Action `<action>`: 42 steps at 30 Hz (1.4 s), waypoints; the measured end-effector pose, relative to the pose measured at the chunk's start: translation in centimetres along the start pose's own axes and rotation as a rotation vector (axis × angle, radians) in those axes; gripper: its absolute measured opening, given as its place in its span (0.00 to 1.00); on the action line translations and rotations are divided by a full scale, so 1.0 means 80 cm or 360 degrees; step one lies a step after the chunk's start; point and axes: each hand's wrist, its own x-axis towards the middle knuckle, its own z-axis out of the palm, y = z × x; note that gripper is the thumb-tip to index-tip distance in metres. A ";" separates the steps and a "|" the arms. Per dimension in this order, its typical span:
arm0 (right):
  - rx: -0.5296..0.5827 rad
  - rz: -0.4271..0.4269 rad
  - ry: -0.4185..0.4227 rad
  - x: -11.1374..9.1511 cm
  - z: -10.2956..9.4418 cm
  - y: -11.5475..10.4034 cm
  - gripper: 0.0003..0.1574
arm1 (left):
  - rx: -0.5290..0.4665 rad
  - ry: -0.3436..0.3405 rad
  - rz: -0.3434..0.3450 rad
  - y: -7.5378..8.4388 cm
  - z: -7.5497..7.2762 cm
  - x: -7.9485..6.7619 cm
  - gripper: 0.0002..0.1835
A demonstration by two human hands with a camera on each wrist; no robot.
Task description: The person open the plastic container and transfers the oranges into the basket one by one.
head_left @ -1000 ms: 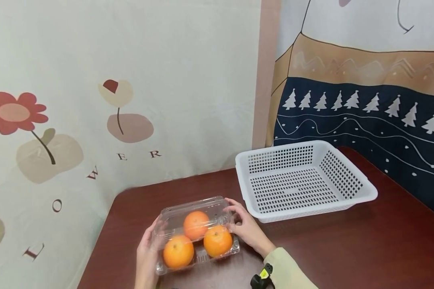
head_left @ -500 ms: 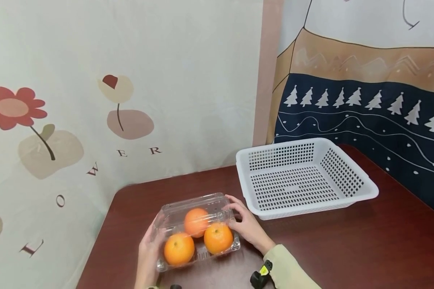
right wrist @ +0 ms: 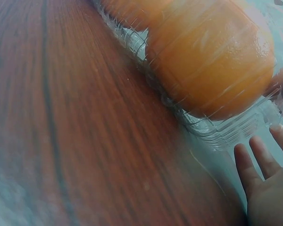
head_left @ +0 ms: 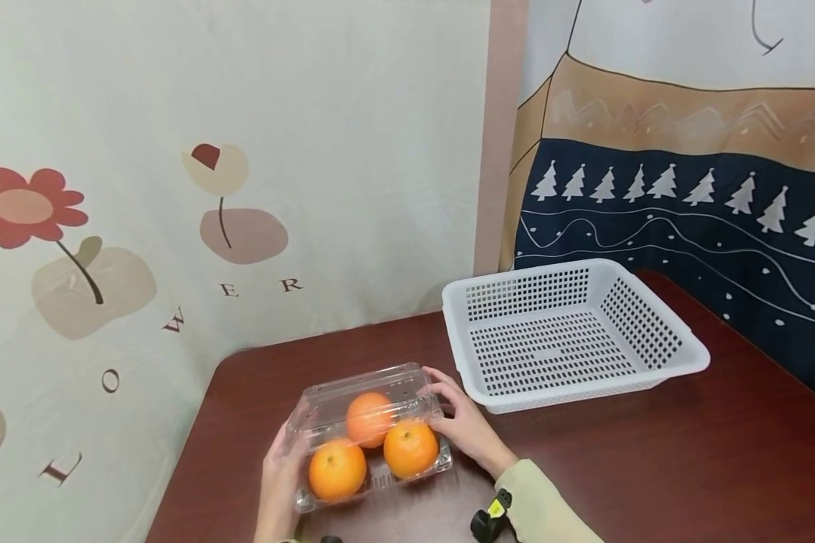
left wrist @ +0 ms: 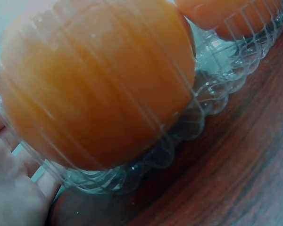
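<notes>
A clear plastic clamshell box (head_left: 380,480) with three oranges stands on the table in the head view. One orange (head_left: 369,419) lies at the back, another orange (head_left: 337,469) at front left and a third orange (head_left: 410,449) at front right. The lid's (head_left: 360,383) front edge shows above the base's front rim. My left hand (head_left: 281,471) holds the box's left end, fingers partly behind the plastic. At the right end my right hand (head_left: 463,422) grips the lid's corner with thumb and forefinger; its other fingers (right wrist: 262,157) spread beside the box in the right wrist view.
A white perforated plastic basket (head_left: 550,405) sits behind and to the right of the box on the dark red-brown table (head_left: 625,467). Patterned cloth (head_left: 380,151) hangs along the back and right table edges. A black wrist device (head_left: 489,520) is at my right sleeve.
The head view shifts slightly. Both hands keep their places on the box, and the lid and oranges stay about the same.
</notes>
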 end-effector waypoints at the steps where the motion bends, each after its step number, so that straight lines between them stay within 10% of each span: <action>1: 0.0001 -0.0003 0.0003 0.000 0.000 0.001 0.20 | -0.0002 -0.0002 0.0004 0.000 0.000 0.000 0.24; 13: -0.0033 0.0020 0.0009 0.008 0.008 0.047 0.21 | -0.0007 0.0021 -0.0017 -0.005 -0.005 0.000 0.25; 42: -0.0052 -0.0066 0.0056 0.002 0.002 0.040 0.21 | 0.0128 0.0063 -0.0023 -0.006 -0.001 0.003 0.28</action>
